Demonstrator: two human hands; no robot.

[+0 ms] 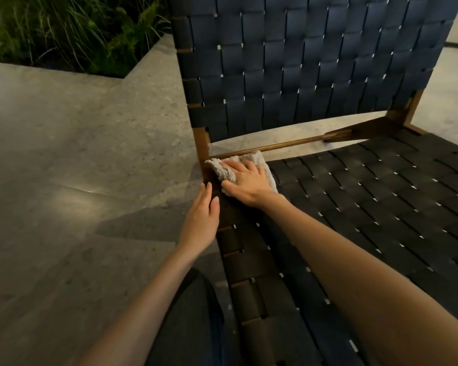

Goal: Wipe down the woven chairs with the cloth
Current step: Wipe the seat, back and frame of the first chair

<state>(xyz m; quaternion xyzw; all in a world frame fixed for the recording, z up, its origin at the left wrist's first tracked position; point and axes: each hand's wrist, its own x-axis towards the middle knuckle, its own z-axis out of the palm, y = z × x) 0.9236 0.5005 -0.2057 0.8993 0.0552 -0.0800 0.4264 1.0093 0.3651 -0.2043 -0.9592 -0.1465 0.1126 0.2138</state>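
- Right hand (pixel 245 178), fingers spread flat, presses cloth (pixel 224 171) on chair (pixel 354 196) seat's back-left corner, frame centre.
- Left hand (pixel 202 217), fingers straight, rests on seat's left edge, holding nothing.

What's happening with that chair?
Someone is wiping a woven chair. Their right hand presses a cloth flat on the seat, in the far left corner by the wooden post. Their left hand rests on the seat's left edge, close to the cloth.
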